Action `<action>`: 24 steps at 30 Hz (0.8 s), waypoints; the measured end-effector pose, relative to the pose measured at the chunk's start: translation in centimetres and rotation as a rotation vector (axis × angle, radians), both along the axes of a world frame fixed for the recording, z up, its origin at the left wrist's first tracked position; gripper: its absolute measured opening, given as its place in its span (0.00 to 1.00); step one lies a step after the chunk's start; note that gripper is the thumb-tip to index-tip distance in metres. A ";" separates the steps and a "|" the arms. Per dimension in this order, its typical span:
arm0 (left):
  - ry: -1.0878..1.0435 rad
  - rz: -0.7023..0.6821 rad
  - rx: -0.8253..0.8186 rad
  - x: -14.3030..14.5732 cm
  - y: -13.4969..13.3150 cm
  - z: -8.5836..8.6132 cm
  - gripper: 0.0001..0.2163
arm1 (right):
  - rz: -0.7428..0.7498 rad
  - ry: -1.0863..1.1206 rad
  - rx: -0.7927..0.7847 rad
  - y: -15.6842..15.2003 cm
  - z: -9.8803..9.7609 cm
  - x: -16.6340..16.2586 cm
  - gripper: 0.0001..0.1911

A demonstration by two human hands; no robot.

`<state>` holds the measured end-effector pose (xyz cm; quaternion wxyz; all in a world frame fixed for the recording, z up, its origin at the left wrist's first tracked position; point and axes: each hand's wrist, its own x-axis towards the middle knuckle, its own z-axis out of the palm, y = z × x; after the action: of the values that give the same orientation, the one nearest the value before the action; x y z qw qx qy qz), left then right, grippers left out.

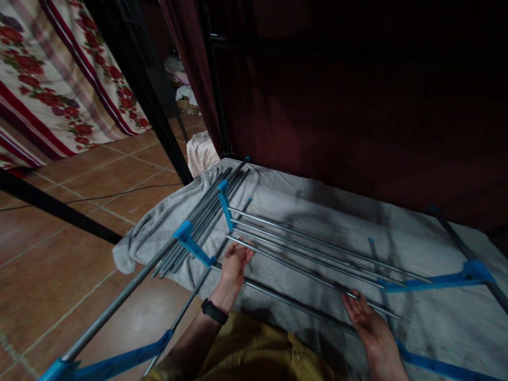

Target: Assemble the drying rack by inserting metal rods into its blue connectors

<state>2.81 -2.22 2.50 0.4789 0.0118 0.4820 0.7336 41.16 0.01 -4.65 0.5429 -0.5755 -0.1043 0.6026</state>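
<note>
A person kneels or sits at the near edge of a grey towel [317, 211] spread over a tiled floor [79, 222], with a partly built rack of grey metal rods and blue plastic connectors lying on it.

The left hand [235, 264] reaches forward, its fingers loosely bent and resting against the left end of a grey rod [286, 258], just beside a blue connector [192, 242] that joins a long grey pole [119, 301] running toward the near left. A dark watch [214, 311] sits on that wrist. The hand touches the rod's end but is not closed around it, as far as the view shows.

The right hand [363, 313] lies palm up and spread, fingers lightly curled under the right part of the same rod, which rests across the fingertips.

That rod is the nearest of several parallel rods [309, 238] running from an upright blue bracket [224, 203] at the left to a blue crossbar [436, 280] at the right. A loose bundle of rods [206, 211] lies on the towel at the far left. Another blue strip [432, 365] shows at the near right, and one more blue piece [115, 362] at the near left.

Beyond the towel hangs a dark maroon curtain [357, 106]; a floral cloth [51, 69] hangs at the far left, behind a black frame [159, 116].
</note>
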 end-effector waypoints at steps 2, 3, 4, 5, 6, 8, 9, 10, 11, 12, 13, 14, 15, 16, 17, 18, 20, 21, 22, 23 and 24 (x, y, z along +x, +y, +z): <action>-0.032 -0.056 0.024 0.7 -0.1 0.3 0.09 | -0.007 -0.002 0.003 0.0 0.0 0.1 0.07; -0.038 -0.077 0.033 1.0 -0.1 0.4 0.08 | -0.001 -0.004 0.005 -0.1 -0.1 0.1 0.07; -0.036 -0.091 0.040 1.4 -0.2 0.5 0.08 | 0.014 -0.001 0.007 -0.1 -0.1 0.2 0.07; -0.027 -0.100 0.046 1.8 -0.2 0.5 0.09 | 0.025 0.009 0.010 -0.1 -0.1 0.2 0.07; -0.016 -0.106 0.053 2.1 -0.2 0.5 0.10 | 0.029 0.025 0.013 -0.2 -0.1 0.3 0.07; 0.004 -0.130 0.074 2.8 -0.3 0.6 0.12 | 0.007 0.066 0.009 -0.3 0.0 0.4 0.06; 0.015 -0.148 0.088 3.1 -0.3 0.7 0.12 | -0.008 0.082 0.008 -0.3 0.1 0.4 0.05; 0.026 -0.169 0.102 3.5 -0.3 0.9 0.13 | -0.017 0.092 0.010 -0.4 0.1 0.5 0.05; 0.038 -0.191 0.111 3.9 -0.4 1.2 0.13 | -0.018 0.096 0.016 -0.4 0.2 0.5 0.05; 0.048 -0.211 0.117 4.3 -0.4 1.5 0.14 | -0.015 0.102 0.025 -0.5 0.4 0.5 0.04; 0.059 -0.229 0.120 4.7 -0.4 1.8 0.14 | -0.014 0.112 0.031 -0.6 0.6 0.5 0.04; 0.068 -0.244 0.123 5.1 -0.5 2.2 0.15 | -0.021 0.129 0.027 -0.7 0.8 0.5 0.04; 0.076 -0.257 0.125 5.5 -0.5 2.5 0.15 | -0.037 0.150 0.018 -0.8 1.1 0.4 0.05; 0.083 -0.267 0.130 5.9 -0.5 2.9 0.15 | -0.062 0.171 0.003 -0.8 1.5 0.2 0.06; 0.090 -0.278 0.136 6.3 -0.6 3.3 0.15 | -0.084 0.190 -0.013 -0.8 2.0 -0.1 0.07; 0.096 -0.292 0.143 6.7 -0.6 3.7 0.15 | -0.102 0.203 -0.026 -0.8 2.5 -0.4 0.08; 0.111 -0.322 0.160 7.4 -0.5 4.6 0.16 | -0.110 0.217 -0.037 -0.7 3.8 -1.2 0.07; 0.123 -0.338 0.170 7.7 -0.4 5.0 0.16 | -0.107 0.218 -0.044 -0.7 4.4 -1.7 0.06; 0.138 -0.352 0.182 8.0 -0.4 5.5 0.16 | -0.105 0.228 -0.026 -0.7 5.1 -2.3 0.07; 0.159 -0.367 0.195 8.3 -0.3 5.9 0.16 | -0.115 0.245 -0.014 -0.7 5.6 -2.9 0.07; 0.185 -0.379 0.211 8.7 -0.3 6.4 0.15 | -0.100 0.277 0.012 -0.7 6.1 -3.5 0.06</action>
<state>11.48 -2.48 8.85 0.5582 0.2193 0.4335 0.6726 37.62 -0.68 1.46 0.5849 -0.4881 -0.0033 0.6477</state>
